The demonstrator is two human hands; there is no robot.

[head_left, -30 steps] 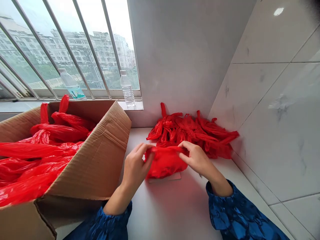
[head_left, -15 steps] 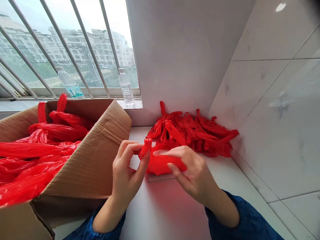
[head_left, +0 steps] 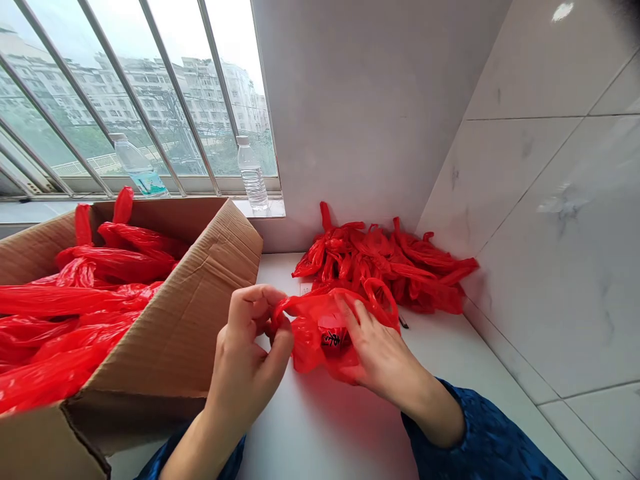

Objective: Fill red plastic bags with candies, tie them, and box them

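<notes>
Red bag (head_left: 325, 333), frame centre, best steadied lightly: my left hand (head_left: 250, 350) pinches its edge; my right hand (head_left: 377, 347), fingers apart, lies against it.

The cardboard box (head_left: 195, 300) blocks the tabletop's (head_left: 320, 433) left side, its wall rising just beside the left hand (head_left: 255, 340). A heap of red bags (head_left: 390, 260) fills the far right corner, and the opened red bag (head_left: 310, 343) bars the middle. A hand could pass between the forearms, or along the right edge beside the tiled wall (head_left: 545, 280).
</notes>
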